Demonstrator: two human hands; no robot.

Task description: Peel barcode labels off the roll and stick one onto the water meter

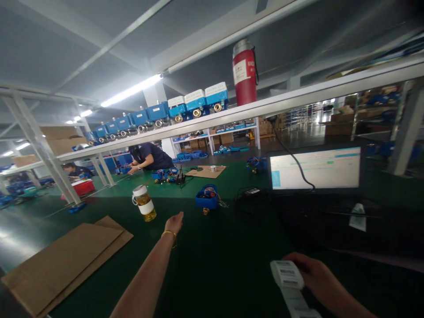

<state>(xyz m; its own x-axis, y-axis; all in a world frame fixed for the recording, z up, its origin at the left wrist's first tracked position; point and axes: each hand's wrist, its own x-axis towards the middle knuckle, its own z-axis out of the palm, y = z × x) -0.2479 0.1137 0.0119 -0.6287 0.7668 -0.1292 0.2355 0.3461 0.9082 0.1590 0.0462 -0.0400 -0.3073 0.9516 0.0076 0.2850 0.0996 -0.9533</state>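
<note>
My right hand (313,271) grips a roll of white barcode labels (287,276) at the lower right, and a strip of labels hangs down from it. Out over the green table, my left hand (174,222) has its fingers drawn together. Whatever may be in them is hidden. Just beyond it, to the right and apart from it, stands a blue valve actuator (207,198) with its housing uncovered, wires showing and a brass fitting beneath. Left of that hand is a clear drink bottle (145,205) with a white lid.
At right stands a laptop (314,170) with its screen lit and a cable across it. Flat cardboard sheets (66,263) lie at left. A shelf (185,127) overhead bears several blue actuators and a red flask (244,75). A co-worker (150,157) leans over the table's far side.
</note>
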